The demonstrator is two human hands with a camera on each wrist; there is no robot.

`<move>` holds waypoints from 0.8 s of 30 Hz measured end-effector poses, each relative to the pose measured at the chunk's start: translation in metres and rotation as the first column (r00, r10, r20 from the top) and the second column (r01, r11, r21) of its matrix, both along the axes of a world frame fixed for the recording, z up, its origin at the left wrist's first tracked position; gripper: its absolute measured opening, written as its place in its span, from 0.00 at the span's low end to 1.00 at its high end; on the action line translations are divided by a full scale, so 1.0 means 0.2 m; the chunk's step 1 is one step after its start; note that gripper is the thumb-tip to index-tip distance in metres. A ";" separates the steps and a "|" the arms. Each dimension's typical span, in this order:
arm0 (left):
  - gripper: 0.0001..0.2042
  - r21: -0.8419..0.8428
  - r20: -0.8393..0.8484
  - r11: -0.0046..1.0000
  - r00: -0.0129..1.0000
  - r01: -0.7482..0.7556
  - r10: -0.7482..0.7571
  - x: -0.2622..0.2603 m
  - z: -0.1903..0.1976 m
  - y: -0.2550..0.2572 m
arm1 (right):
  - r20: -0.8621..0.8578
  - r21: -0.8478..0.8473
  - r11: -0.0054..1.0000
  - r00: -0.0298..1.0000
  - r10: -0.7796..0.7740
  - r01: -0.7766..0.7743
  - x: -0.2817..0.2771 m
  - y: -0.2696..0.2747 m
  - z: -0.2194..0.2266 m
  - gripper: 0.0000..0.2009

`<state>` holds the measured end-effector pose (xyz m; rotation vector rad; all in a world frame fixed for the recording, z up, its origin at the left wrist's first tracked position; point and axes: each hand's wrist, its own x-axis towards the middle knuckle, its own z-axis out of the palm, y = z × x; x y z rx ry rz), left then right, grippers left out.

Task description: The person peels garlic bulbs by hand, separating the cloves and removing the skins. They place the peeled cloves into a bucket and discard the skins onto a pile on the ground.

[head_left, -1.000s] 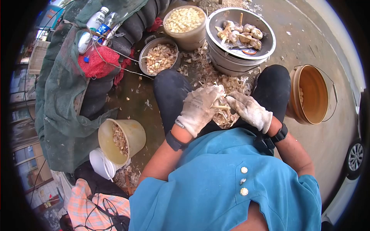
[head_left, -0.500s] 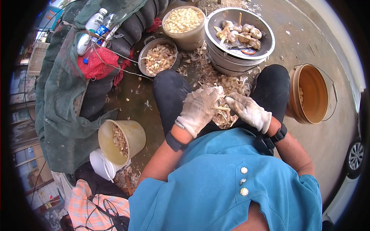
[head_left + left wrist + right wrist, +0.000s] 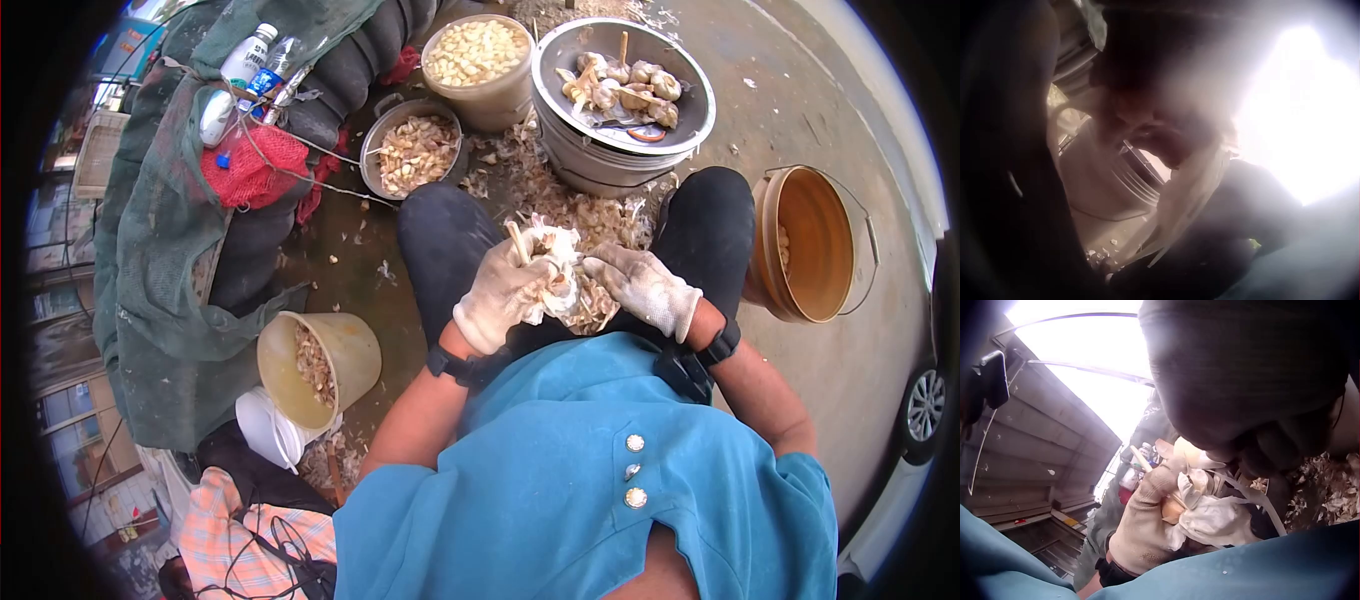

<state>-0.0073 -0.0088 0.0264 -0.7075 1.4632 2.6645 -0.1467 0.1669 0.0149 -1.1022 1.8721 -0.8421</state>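
Both hands wear pale, soiled work gloves. My left hand (image 3: 500, 295) grips a garlic bulb (image 3: 556, 255) with loose papery skin, its stem sticking up past the fingers. In the right wrist view the bulb's white skins (image 3: 1222, 519) hang in loose flaps, and a pale clove (image 3: 1188, 452) shows above. Close at the bulb's right side is my right hand (image 3: 645, 285), fingers curled towards it; they are dark in the right wrist view, and I cannot tell whether they pinch anything. A heap of garlic peelings (image 3: 590, 310) lies below the hands.
A steel bowl (image 3: 705, 115) of garlic bulbs sits on a bucket ahead. Left of it stand a tub (image 3: 478, 115) of peeled cloves and a pot (image 3: 450, 180) of cloves. A tipped bucket (image 3: 360, 365) lies left, a brown bucket (image 3: 765, 255) right. Skins litter the floor.
My left hand has turned and drawn slightly back, bringing the bulb's white skins and the stem up into view. The right hand has stayed close beside it.
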 end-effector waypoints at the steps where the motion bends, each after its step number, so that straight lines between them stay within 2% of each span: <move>1: 0.17 0.000 0.002 1.000 1.000 0.000 0.000 0.01 0.01 -0.02 | 0.002 0.000 1.000 1.000 0.000 0.000 0.01 0.01 -0.01 0.19; 3: 0.18 0.152 -0.031 0.988 1.000 0.007 -0.002 0.00 0.04 -0.06 | -0.039 0.176 0.983 0.998 -0.042 0.048 0.03 0.03 -0.03 0.21; 4: 0.19 0.162 -0.028 0.987 1.000 0.002 0.002 0.01 0.02 -0.07 | -0.047 0.081 0.995 0.998 -0.049 0.053 0.03 0.03 -0.03 0.22; 5: 0.19 0.163 -0.029 0.987 1.000 -0.001 0.006 0.01 0.02 -0.08 | -0.048 0.082 0.995 0.998 -0.045 0.049 0.01 0.03 -0.02 0.22; 7: 0.21 0.044 0.015 0.998 0.999 0.048 -0.049 0.02 0.03 -0.08 | 0.146 0.209 0.973 0.980 -0.135 0.103 -0.03 -0.01 0.09 0.22; 8: 0.21 0.045 0.016 0.998 0.999 0.048 -0.049 0.02 0.02 -0.08 | 0.123 0.058 0.990 0.983 -0.138 0.132 -0.02 0.01 0.03 0.22; 11: 0.22 0.123 -0.036 0.987 0.994 0.104 -0.100 0.04 0.01 -0.08 | 0.048 -0.017 0.997 0.996 -0.072 0.073 -0.03 -0.01 0.12 0.19; 13: 0.23 0.048 0.047 0.994 0.994 0.100 -0.102 0.02 0.04 -0.06 | 0.001 0.008 0.999 0.999 -0.053 0.053 -0.02 -0.03 0.15 0.18; 14: 0.23 0.049 0.047 0.994 0.994 0.099 -0.102 0.02 0.06 -0.07 | -0.049 -0.056 0.998 0.999 -0.022 0.019 -0.02 -0.03 0.13 0.18; 16: 0.21 -0.126 0.143 0.961 0.963 0.248 -0.229 0.03 0.10 -0.09 | -0.099 -0.115 0.993 0.995 0.009 -0.020 -0.02 -0.03 0.12 0.19; 17: 0.21 -0.124 0.144 0.961 0.963 0.246 -0.228 0.03 0.09 -0.10 | -0.096 -0.060 0.997 0.994 0.044 -0.050 -0.02 -0.03 0.12 0.19; 19: 0.17 -0.328 0.142 0.881 0.940 0.342 -0.312 0.03 0.05 -0.13 | -0.091 -0.005 0.997 0.992 0.081 -0.082 -0.02 -0.03 0.13 0.19; 20: 0.17 -0.326 0.143 0.881 0.940 0.341 -0.311 0.04 0.02 -0.15 | -0.090 0.028 0.994 0.991 0.104 -0.102 -0.02 -0.03 0.14 0.19; 22: 0.15 -0.574 0.107 0.686 0.872 0.447 -0.478 0.04 0.00 -0.17 | -0.087 0.063 0.990 0.988 0.127 -0.122 -0.01 -0.02 0.13 0.19; 23: 0.15 -0.573 0.107 0.687 0.872 0.447 -0.478 0.03 -0.01 -0.17 | -0.101 0.031 0.991 0.986 0.135 -0.133 -0.01 -0.02 0.12 0.19; 24: 0.15 -0.460 0.141 0.760 0.883 0.459 -0.448 0.02 0.02 -0.17 | -0.115 -0.002 0.990 0.983 0.142 -0.144 -0.01 -0.02 0.11 0.19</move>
